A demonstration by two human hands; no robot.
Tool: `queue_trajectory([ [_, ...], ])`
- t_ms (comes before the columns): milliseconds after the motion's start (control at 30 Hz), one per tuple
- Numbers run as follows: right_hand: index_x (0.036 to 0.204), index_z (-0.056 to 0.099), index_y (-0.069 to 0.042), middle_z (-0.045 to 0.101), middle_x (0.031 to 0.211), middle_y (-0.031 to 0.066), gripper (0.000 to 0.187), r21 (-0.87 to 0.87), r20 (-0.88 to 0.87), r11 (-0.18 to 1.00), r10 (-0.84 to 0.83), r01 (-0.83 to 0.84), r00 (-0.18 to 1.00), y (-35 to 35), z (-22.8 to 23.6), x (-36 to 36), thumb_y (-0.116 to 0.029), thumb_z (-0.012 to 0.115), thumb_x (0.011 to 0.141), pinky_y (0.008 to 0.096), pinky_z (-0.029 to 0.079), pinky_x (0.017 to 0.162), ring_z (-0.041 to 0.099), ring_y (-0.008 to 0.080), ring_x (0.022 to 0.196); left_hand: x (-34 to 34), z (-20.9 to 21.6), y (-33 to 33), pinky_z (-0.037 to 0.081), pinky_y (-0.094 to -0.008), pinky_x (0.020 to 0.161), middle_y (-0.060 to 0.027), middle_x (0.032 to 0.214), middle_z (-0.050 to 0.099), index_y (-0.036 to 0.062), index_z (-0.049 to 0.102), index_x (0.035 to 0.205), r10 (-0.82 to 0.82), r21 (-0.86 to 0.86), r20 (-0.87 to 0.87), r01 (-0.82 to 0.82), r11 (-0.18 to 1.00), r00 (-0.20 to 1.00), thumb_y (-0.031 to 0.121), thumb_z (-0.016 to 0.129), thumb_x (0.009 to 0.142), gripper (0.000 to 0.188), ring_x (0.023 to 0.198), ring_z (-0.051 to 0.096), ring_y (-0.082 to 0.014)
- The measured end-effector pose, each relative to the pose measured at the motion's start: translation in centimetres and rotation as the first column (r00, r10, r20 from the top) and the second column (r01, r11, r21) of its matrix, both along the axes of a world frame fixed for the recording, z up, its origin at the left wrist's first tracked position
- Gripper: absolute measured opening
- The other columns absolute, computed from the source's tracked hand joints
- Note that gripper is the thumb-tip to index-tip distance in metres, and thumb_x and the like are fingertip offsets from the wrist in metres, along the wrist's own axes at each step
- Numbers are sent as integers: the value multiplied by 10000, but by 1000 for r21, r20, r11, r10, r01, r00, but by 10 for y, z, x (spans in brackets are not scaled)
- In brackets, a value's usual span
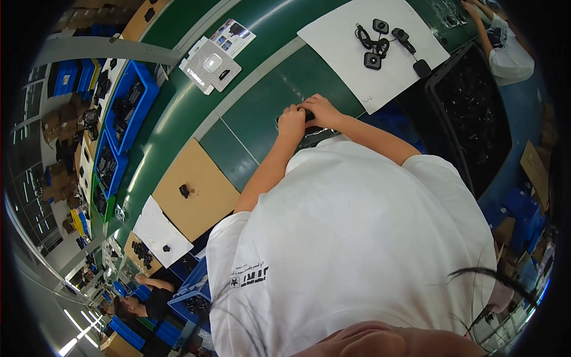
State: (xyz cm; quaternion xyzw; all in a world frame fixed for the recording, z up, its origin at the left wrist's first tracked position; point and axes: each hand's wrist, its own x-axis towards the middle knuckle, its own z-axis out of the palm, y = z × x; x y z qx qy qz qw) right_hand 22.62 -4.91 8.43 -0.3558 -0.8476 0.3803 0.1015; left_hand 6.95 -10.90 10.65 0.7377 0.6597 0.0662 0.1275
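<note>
My left hand [291,122] and my right hand [322,110] meet over the green table [262,89], just past my white shirt. Both are closed around a small black part [308,117], most of which is hidden by the fingers. Beyond the hands lies a white sheet [333,35] carrying several small black square devices [373,60] and black cables [364,37].
A black crate [476,113] of dark parts stands to the right. A cardboard sheet [199,178] holding a small black piece [184,191] lies to the left. White boxes and leaflets [211,62] sit farther back. Blue bins [128,101] line the left side. Other people work at the top right [505,50] and lower left [146,303].
</note>
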Motion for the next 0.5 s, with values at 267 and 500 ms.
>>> queue_trajectory([
  [267,1262,615,-166,602,1210,61,632,75,-47,997,-29,33,998,-3,-2,6,-249,845,680,377,397,1024,496,280,1164,-45,16,-15,549,-285,735,-157,1014,702,1,687,1089,375,-319,779,-197,927,503,-24,541,876,259,853,684,-233],
  [500,1390,505,-159,553,1310,116,775,-161,-148,903,-421,399,895,-13,-1,32,-294,842,705,399,377,1064,462,285,1261,-83,19,-48,536,-284,771,-99,1017,698,21,681,1136,570,-298,704,-552,778,423,26,574,911,249,880,660,-186],
])
